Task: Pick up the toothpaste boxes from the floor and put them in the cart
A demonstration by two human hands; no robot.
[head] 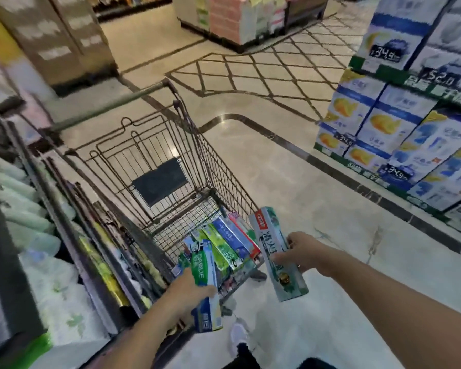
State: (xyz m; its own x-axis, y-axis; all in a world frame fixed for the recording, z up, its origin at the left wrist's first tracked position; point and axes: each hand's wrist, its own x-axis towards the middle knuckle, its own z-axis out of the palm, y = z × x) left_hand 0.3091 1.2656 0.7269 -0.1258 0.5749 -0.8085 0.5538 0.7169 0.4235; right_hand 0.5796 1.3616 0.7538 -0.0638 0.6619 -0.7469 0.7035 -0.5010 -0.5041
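Note:
A wire shopping cart (197, 145) stands in front of me with several toothpaste boxes (228, 242) lying in its near end. My left hand (185, 294) grips a green and blue toothpaste box (206, 275) over the cart's near edge. My right hand (301, 253) grips a pale green and white toothpaste box (277, 251), held upright just right of the cart's near corner. No boxes show on the floor in this view.
Low shelves of packaged goods (37, 235) run close along the cart's left side. A stack of blue and white cartons (399, 129) with price tags stands at the right. Pale tiled floor (290, 182) lies between. My shoe (238, 334) is below the cart.

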